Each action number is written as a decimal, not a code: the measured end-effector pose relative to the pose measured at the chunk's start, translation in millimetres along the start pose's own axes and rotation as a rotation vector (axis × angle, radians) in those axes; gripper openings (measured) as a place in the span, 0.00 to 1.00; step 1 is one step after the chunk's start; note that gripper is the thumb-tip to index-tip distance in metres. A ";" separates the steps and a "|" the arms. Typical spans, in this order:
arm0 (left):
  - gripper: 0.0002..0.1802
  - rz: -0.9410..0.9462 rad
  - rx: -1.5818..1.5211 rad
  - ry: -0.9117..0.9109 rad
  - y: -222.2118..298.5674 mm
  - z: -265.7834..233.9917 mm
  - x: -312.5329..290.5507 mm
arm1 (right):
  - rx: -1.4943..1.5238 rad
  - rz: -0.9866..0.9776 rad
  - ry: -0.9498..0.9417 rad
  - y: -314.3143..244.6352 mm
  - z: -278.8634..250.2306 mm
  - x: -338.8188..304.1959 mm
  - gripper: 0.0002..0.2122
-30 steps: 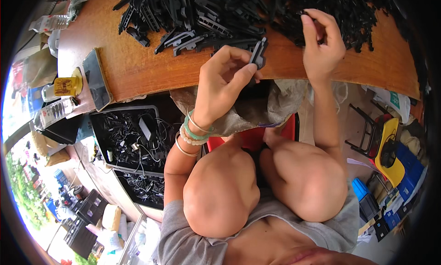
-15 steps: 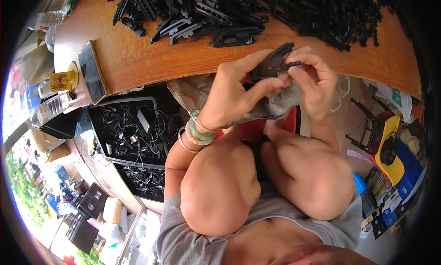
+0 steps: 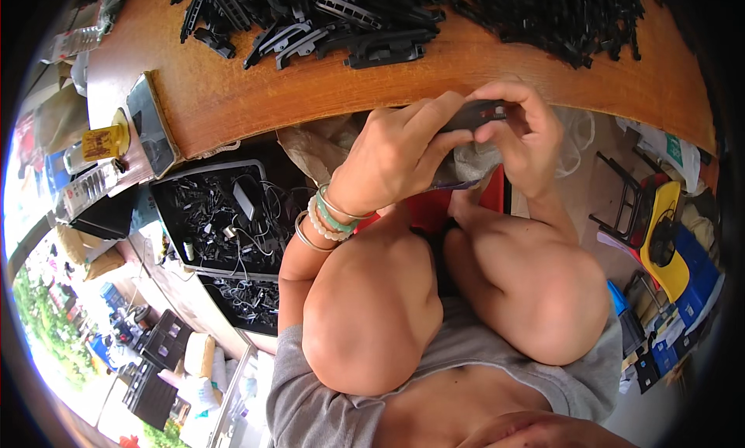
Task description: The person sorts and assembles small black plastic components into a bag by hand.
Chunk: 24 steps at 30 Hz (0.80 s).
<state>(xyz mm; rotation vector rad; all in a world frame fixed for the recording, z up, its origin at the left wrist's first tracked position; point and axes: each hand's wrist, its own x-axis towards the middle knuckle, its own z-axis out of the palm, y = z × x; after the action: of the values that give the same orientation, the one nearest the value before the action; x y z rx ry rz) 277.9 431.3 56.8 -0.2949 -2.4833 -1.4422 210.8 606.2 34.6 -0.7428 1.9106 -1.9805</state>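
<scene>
A black plastic part (image 3: 475, 116) is held between my two hands just off the table's near edge. My left hand (image 3: 400, 144), with bracelets at the wrist, closes thumb and fingers on one end of it. At the other end, my right hand (image 3: 528, 126) curls round with its thumb and index finger on the part. Fingers cover much of its outline, and whether a smaller piece sits in it cannot be made out. Beyond my hands, long black plastic parts (image 3: 388, 51) lie heaped on the wooden table (image 3: 310, 99), with smaller black pieces (image 3: 566, 29) piled to their right.
A phone-like dark slab (image 3: 150, 124) and a yellow tape roll (image 3: 103, 143) lie at the table's left. Below are black trays (image 3: 206, 269) of small parts and cables. Plastic bags (image 3: 310, 149) hang under the edge. A yellow folding stool (image 3: 663, 231) stands at right.
The black part has turned and dropped slightly between my hands. My right fingers now wrap its end, and the small piece seen there earlier no longer shows. My head view has shifted a little.
</scene>
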 end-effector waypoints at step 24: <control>0.14 0.023 0.635 0.163 -46.4 -10.8 -2.7 | -1.115 -0.439 0.240 26.5 -35.7 43.4 0.06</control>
<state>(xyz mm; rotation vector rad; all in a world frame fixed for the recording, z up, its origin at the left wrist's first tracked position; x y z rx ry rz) 267.8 399.2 23.1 -0.0724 -2.6224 -0.5786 151.7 610.5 16.0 -1.2866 3.2159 -1.0205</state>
